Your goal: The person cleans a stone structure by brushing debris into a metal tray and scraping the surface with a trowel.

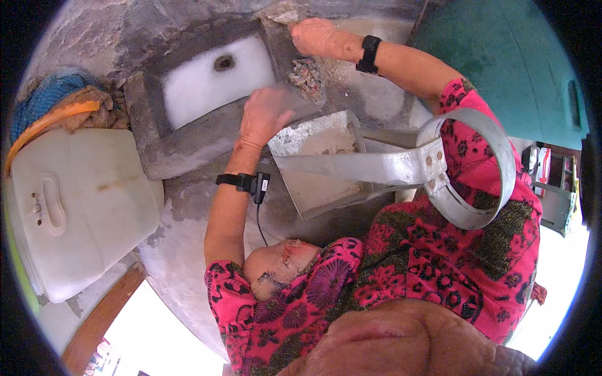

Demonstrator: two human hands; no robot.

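Note:
My left hand [266,112] is over the front rim of a low concrete basin [202,134]. Its fingers are blurred and partly hidden, so I cannot tell whether they hold anything. Farther off, my right hand [316,38] reaches to the ledge at the basin's far right corner. Those fingers are curled beside a pale flat piece [283,18], and a grip is not visible. A crumpled, multicoloured wad [306,79] lies between the hands. Nearer to me stands a sheet-metal dustpan [324,181], its strap handle ending in a large metal ring [505,174] before my right arm.
A drain hole [224,62] opens in the basin's white floor. On the left are a whitish plastic container [94,202], a blue cloth [56,101] and an orange curved strip [56,120]. A large green surface [498,70] rises at the right. Pale crumbs [350,75] lie beside the wad.

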